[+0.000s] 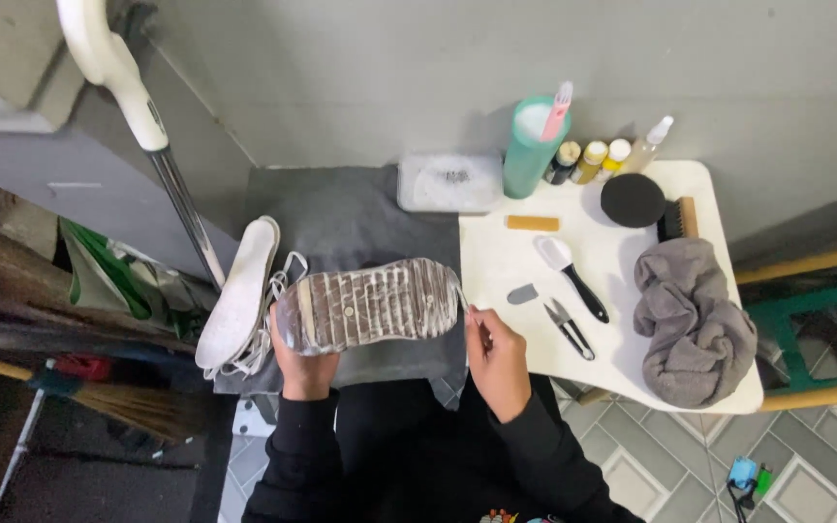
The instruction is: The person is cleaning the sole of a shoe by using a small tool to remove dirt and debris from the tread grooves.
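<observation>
My left hand [300, 368] holds a shoe [370, 305] sole-up by its heel end; the sole is grey, ribbed and dirty. My right hand [496, 353] is at the toe end, fingers pinched together beside the sole's tip; what they pinch is too small to tell. A white insole [239, 291] and loose white laces [283, 281] lie to the left of the shoe on a grey mat [341, 208].
A white table [506, 261] at right carries a grey cloth [695, 324], small scissors [569, 329], a white-headed brush [569, 271], a black round tin [633, 199], a wooden brush [680, 219], a teal cup [532, 147], several small bottles and a clear box [449, 181]. A broom lies at left.
</observation>
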